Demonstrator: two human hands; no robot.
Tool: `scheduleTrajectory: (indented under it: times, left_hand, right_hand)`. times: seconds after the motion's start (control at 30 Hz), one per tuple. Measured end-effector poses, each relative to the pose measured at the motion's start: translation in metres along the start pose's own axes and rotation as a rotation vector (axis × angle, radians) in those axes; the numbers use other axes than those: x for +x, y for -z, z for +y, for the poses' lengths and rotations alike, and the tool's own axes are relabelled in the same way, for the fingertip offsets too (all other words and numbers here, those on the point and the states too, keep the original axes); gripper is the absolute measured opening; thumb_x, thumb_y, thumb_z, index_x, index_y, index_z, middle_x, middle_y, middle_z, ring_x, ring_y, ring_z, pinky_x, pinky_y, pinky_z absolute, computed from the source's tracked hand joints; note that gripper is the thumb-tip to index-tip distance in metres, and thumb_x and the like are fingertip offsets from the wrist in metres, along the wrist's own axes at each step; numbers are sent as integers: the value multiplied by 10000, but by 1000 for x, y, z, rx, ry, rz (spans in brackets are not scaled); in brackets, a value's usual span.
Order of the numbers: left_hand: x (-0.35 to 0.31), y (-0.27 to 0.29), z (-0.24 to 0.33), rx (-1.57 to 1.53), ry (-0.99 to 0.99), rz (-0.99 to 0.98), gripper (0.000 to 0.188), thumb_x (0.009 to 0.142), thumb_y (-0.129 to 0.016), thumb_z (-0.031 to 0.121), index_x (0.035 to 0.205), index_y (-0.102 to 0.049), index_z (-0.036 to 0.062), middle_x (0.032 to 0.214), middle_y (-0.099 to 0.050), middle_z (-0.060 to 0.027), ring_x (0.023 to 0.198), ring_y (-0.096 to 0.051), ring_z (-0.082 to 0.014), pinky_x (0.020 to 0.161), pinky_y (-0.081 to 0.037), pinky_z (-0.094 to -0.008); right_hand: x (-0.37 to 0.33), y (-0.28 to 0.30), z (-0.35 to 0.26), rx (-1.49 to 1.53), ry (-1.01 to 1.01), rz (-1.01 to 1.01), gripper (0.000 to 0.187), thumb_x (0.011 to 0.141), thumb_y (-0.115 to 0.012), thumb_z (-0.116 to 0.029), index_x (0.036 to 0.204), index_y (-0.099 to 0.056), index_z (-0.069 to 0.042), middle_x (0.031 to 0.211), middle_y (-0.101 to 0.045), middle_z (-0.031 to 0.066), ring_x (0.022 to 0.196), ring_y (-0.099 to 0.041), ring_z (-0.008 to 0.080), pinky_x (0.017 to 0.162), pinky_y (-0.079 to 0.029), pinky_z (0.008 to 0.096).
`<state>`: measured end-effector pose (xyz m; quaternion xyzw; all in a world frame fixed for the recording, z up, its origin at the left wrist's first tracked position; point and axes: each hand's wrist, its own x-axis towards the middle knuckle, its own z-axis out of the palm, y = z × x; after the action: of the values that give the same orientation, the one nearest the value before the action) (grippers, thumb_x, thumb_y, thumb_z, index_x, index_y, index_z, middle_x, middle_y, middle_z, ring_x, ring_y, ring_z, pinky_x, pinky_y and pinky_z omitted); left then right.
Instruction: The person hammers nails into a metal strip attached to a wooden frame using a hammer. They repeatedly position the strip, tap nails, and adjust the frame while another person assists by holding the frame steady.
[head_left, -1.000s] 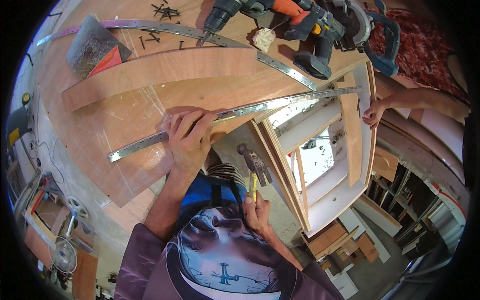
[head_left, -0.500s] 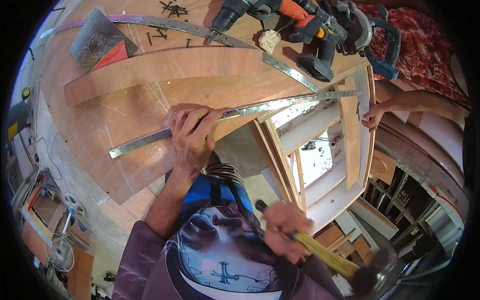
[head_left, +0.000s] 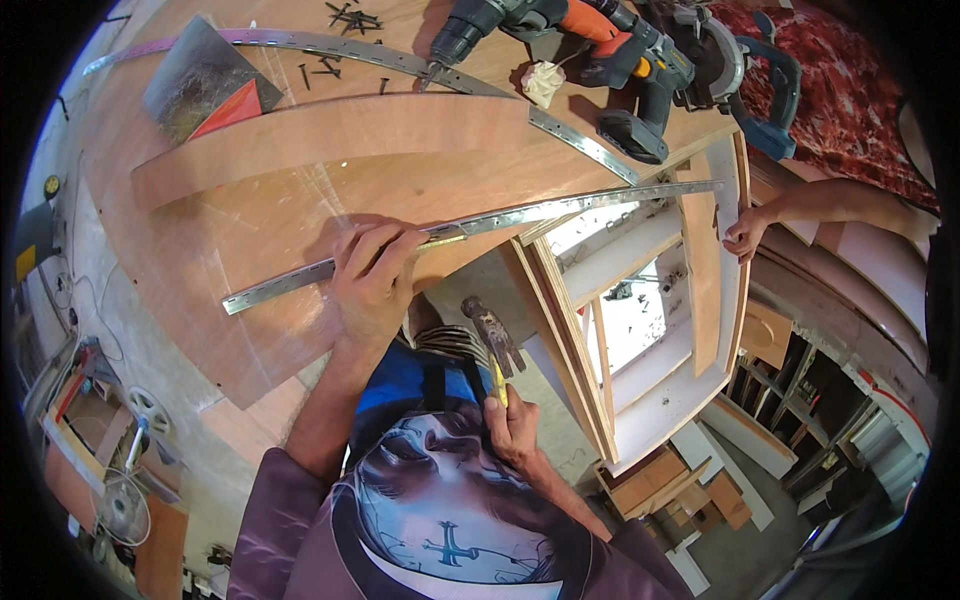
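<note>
A long slotted metal strip [head_left: 285, 285] lies across the wooden panel and reaches over the open cabinet frame. My left hand [head_left: 372, 285] rests at this strip, its fingers closed around a thin brass-coloured rod [head_left: 442, 242] whose end sticks out to the right along the metal; its exact kind is unclear. Lower down, in front of my body, my right hand [head_left: 512, 432] grips a claw hammer [head_left: 490, 335] by its yellow handle. The hammer's worn head points up, apart from the strip. Another person's hand [head_left: 745, 235] touches the cabinet frame's right edge.
On the panel lie a curved wooden strip [head_left: 330, 140], a second slotted metal strip [head_left: 580, 145], a grey metal sheet [head_left: 205, 85] and loose screws [head_left: 355, 18]. Cordless drills [head_left: 640, 85] and a circular saw [head_left: 715, 60] stand at the back. The open cabinet frame [head_left: 650, 420] is at right.
My right hand has swung the hammer from the lower right up and left, so its head now points away from me. My left hand has shifted slightly left, still at the strip.
</note>
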<state>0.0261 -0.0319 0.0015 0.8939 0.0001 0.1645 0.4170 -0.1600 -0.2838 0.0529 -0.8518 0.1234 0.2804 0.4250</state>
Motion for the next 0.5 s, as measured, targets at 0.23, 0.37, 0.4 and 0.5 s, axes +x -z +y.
scheduleTrajectory:
  times: [0.23, 0.37, 0.4, 0.5]
  left_hand:
    - [2, 3, 3, -4, 39, 10, 323, 790, -821, -35, 1092, -814, 79, 1080, -752, -74, 1055, -695, -308, 938, -561, -440]
    - [2, 5, 2, -11, 47, -8, 331, 805, -813, -59, 1104, -821, 83, 1097, -754, -103, 1068, -711, -337, 919, -594, -436]
    - [2, 5, 2, -22, 59, -9, 340, 800, -810, -65, 1105, -822, 85, 1097, -753, -102, 1071, -711, -338, 920, -594, -435]
    - [0, 2, 1, 10, 65, -4, 349, 793, -800, -73, 1101, -820, 89, 1093, -756, -101, 1068, -713, -345, 922, -594, -432]
  right_hand:
    - [2, 1, -7, 21, 35, 5, 311, 1114, -610, -292, 1008, -616, 1, 635, -600, 145, 567, -645, 326, 562, -505, 420]
    - [14, 4, -28, 143, 32, 34, 307, 1110, -605, -288, 1034, -631, 9, 643, -602, 128, 558, -636, 352, 580, -523, 438]
    - [16, 8, -39, 135, 19, 32, 277, 1101, -595, -253, 990, -625, -2, 645, -601, 114, 554, -627, 330, 574, -519, 423]
    - [18, 32, -83, 113, 141, 31, 224, 1050, -589, -151, 858, -592, -34, 649, -600, 86, 550, -615, 280, 563, -510, 390]
